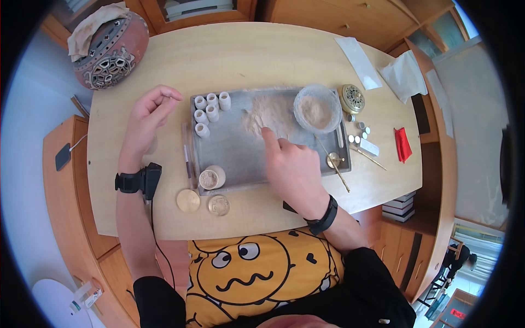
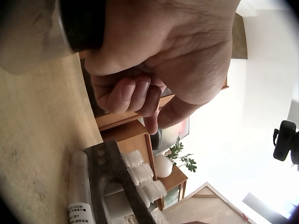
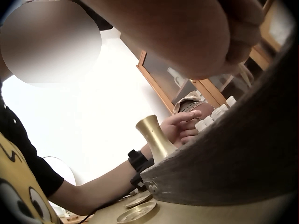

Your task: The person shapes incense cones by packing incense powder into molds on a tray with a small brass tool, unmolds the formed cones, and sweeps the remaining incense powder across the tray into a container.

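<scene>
My right hand point(image 1: 295, 172) reaches over the grey tray point(image 1: 235, 158), its index finger extended to the spread of beige powder point(image 1: 268, 112). Its other fingers are curled under, and the thumb is hidden in the head view. My left hand point(image 1: 147, 117) is raised beside the tray's left edge. In the left wrist view its fingers point(image 2: 138, 95) curl toward the palm, with thumb and index fingertips together and nothing visible in them. Several small white bottles point(image 1: 212, 115) stand in the tray's far left corner. A glass bowl point(image 1: 332, 120) of powder sits at the far right corner.
A waisted gold container point(image 3: 154, 135) of powder stands at the tray's near left corner, with round gold lids point(image 1: 188, 200) before it. A thin stick point(image 1: 339, 175) crosses the right rim. A brass pierced burner point(image 1: 351, 98), red pouch point(image 1: 403, 145) and large openwork pot point(image 1: 112, 52) surround the tray.
</scene>
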Demonstrator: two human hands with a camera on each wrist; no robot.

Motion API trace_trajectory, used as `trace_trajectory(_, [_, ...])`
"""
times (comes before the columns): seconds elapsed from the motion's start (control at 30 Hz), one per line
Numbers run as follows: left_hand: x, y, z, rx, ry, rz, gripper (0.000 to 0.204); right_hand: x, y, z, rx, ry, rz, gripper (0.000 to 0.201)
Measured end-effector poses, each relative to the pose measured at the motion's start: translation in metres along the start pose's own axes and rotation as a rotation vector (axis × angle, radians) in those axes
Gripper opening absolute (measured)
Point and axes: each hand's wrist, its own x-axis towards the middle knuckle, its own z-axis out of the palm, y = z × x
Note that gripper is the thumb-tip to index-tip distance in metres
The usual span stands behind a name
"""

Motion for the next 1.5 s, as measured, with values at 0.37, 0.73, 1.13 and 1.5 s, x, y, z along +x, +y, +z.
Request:
trace_trajectory(0.37, [0.003, -0.002, -0.002, -0.003, -0.016, -0.015, 0.014, 0.003, -0.005, -0.002, 0.024, -0.026, -0.045, 0.043])
trace_trajectory(0.73, [0.001, 0.0, -0.002, 0.028, -0.011, 0.01, 0.013, 0.0, -0.004, 0.0, -0.022, 0.018, -0.087, 0.04])
trace_trajectory(1.13, [0.001, -0.002, -0.002, 0.008, -0.018, 0.011, 0.013, 0.002, -0.006, -0.003, -0.021, 0.026, -0.06, 0.04])
trace_trajectory(1.5, [0.003, 0.002, -0.001, -0.003, -0.008, 0.009, 0.012, 0.003, -0.001, -0.002, -0.014, 0.011, -0.018, 0.043])
